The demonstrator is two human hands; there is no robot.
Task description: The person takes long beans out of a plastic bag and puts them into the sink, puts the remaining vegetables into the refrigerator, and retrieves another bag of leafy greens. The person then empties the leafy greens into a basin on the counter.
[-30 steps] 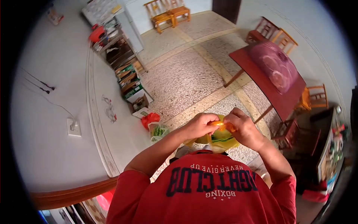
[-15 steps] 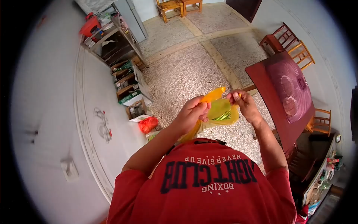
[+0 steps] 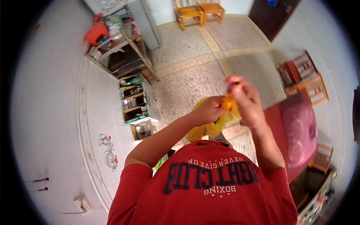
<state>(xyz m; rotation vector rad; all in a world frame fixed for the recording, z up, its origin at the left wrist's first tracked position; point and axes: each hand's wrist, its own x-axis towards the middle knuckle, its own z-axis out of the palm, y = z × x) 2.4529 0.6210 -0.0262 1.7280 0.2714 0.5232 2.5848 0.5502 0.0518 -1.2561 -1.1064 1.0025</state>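
Note:
A yellow plastic bag (image 3: 214, 127) hangs in front of my chest, its neck bunched together near the top. My left hand (image 3: 210, 109) is closed around the gathered neck. My right hand (image 3: 248, 101) is at the same bunched part, with fingers curled in and smeared by motion; an orange-yellow end of the plastic shows between the two hands. What lies inside the bag is hidden now by the hands and the folded plastic.
Cardboard boxes (image 3: 139, 98) line the left wall below a shelf rack (image 3: 129, 56) with a red basket (image 3: 96, 33). To the right stands a dark red table (image 3: 275, 116) with a purple cover (image 3: 298, 127). Wooden chairs (image 3: 188, 13) stand at the back and along the right.
The bag's mouth was spread between both hands, with green stalks showing inside; now it is drawn together. My right hand has come up beside the left. The view has shifted.

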